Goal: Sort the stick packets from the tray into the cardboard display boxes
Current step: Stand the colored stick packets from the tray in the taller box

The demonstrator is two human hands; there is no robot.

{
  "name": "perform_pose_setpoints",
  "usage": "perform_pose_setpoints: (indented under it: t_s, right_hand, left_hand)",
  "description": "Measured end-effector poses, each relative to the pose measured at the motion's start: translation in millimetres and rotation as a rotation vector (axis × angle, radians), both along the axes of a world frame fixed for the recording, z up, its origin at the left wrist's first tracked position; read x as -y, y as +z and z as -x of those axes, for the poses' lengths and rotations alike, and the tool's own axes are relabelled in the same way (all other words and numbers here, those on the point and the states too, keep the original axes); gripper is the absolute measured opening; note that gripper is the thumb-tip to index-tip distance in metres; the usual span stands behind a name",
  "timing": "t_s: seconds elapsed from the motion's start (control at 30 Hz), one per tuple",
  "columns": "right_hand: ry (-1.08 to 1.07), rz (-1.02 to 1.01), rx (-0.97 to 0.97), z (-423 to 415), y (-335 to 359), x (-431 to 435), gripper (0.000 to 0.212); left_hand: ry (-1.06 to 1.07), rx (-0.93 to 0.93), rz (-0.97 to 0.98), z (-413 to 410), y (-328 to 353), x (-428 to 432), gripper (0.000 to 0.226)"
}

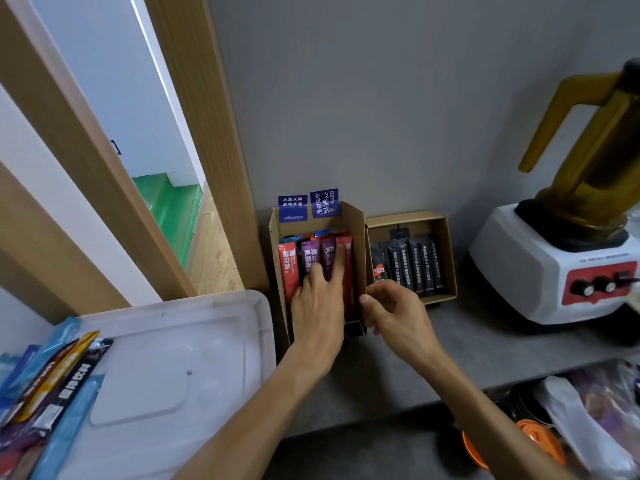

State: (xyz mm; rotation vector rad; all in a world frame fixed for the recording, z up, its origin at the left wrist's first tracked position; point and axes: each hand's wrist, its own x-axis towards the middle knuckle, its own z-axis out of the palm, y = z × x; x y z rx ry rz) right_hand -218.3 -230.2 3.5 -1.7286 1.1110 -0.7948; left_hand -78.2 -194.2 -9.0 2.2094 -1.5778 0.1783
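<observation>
Stick packets [52, 382] are lying at the tray's [221, 327] left end. At the worktop's [485, 334] back edge, coloured sticks [289, 268] are filling the left box [356, 244], dark sticks [412, 265] the right box [446, 251]. Left hand [317, 306], fingers straight, is pressing the coloured sticks; right hand [391, 313] is pinching the left box's wall.

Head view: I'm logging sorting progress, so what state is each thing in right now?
Left display box: open-topped, coloured packets standing inside.
Right display box: open, black packets in a row inside.
Tray: loose packets lie at its left side.
Left hand: straight fingers press the coloured packets.
Right hand: fingers curled, gripping the left display box's right wall.
</observation>
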Motion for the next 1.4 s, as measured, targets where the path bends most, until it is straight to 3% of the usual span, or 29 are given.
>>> perform_pose_setpoints:
  t_s: [0.43, 0.67, 0.8, 1.1, 1.4]
  right_hand:
    - [-0.030, -0.014, -0.041, 2, 2, -7, 0.003]
    - [-0.049, -0.077, -0.180, 4, -21, -42, 0.008]
    - [0.086, -0.127, -0.202, -20, -21, -69, 0.010]
    - [0.362, -0.125, -0.173, -129, -9, -129, 0.016]
    - [0.516, -0.063, -0.222, -185, -4, -156, 0.015]
  left_hand:
    - [-0.021, -0.015, -0.002, -1, 5, -7, 0.093]
    - [-0.157, -0.144, 0.126, -12, 19, -83, 0.049]
    - [0.008, -0.100, 0.194, -64, 17, -141, 0.028]
    - [0.589, -0.026, -0.097, -205, 4, -245, 0.021]
    - [0.715, 0.041, -0.236, -229, -8, -259, 0.030]
